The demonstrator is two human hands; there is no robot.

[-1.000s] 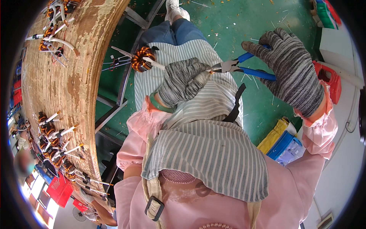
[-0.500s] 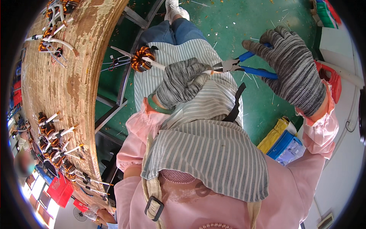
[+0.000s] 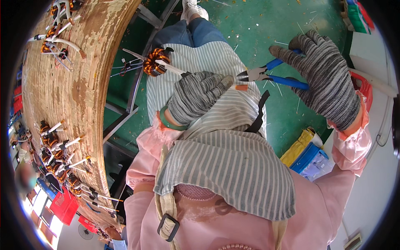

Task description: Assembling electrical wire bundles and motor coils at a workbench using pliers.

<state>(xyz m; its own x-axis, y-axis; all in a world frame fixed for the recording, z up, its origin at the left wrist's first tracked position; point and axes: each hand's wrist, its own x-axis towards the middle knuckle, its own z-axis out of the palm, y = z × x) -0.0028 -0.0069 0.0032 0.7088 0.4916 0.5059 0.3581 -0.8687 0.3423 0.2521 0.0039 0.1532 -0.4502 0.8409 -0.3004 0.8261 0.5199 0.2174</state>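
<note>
In its striped grey knit glove, my left hand is closed around the white-sleeved lead of a ring-shaped copper coil. The coil sticks out past the hand on the bench side. Just beyond my left fingertips shows a short copper-coloured piece; whether it joins the held lead cannot be told. My gloved right hand grips cutting pliers by their blue handles. The handles are spread, and the jaws stand above the copper piece, apart from it.
On the left, a worn wooden bench carries several more coils with white leads. Metal bench legs stand beside my lap. Wire scraps lie on the green floor. Yellow and blue packages sit at lower right, near a red stool.
The pliers' jaws have come off the copper end and moved slightly up and right. The copper piece now shows lower, to the right of my left fingertips. The coil has barely shifted.
</note>
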